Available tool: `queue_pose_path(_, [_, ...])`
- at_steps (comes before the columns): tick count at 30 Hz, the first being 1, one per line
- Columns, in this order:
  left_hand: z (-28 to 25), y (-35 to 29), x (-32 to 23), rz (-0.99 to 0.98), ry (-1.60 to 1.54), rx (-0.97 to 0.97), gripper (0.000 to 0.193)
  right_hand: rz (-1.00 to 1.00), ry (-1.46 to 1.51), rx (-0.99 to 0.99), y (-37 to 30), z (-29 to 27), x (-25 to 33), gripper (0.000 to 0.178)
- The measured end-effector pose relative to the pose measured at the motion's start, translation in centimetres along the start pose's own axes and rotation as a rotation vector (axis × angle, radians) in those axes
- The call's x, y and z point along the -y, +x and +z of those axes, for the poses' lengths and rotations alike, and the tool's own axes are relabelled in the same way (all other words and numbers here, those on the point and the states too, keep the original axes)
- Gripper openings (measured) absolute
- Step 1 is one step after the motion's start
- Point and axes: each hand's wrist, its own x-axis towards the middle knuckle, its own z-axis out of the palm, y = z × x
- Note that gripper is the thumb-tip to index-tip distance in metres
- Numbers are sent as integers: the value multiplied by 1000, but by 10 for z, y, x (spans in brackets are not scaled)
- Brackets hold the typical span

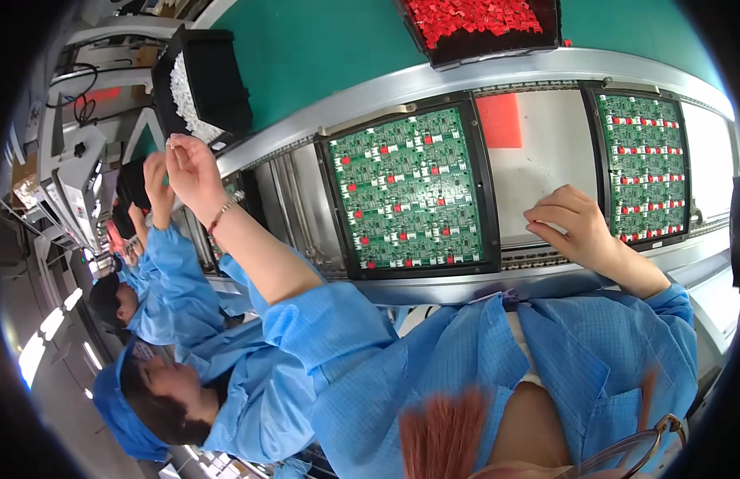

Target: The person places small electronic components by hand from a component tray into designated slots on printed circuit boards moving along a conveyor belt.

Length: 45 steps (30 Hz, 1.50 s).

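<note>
My left hand (193, 172) is raised beside the black bin of small white parts (190, 100). Its thumb and fingers are pinched around what looks like a small white part (173, 143). Over the bare stretch of conveyor, between two framed circuit board panels, hovers my right hand (576, 226). Its thumb and fingertips are drawn together; whatever they hold is too small to make out. The nearer green circuit board panel (418, 191) lies in a black frame, dotted with red and white connectors. Another green panel (643, 172), to the right, carries full rows of red ones.
A black bin of red parts (478, 20) stands on the green surface beyond the metal rail (338, 97). A red-orange square (498, 121) lies between the panels. At left, co-workers in blue sit along the line; one co-worker's hand (157, 190) is close to my left hand.
</note>
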Motion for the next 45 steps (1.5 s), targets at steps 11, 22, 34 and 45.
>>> queue_pose_path(11, [-15,-61,106,-77,118,-272,26,37,94,188,67,-9,10,12])
queue_pose_path(22, [-18,-66,134,-34,590,-543,27,-1,-192,96,123,48,-21,15])
queue_pose_path(34, [-9,-71,133,-66,791,-513,23,-143,-586,-27,116,61,-14,33])
queue_pose_path(45, [2,-70,147,-135,1128,-541,17,-111,-463,-121,112,65,-22,25])
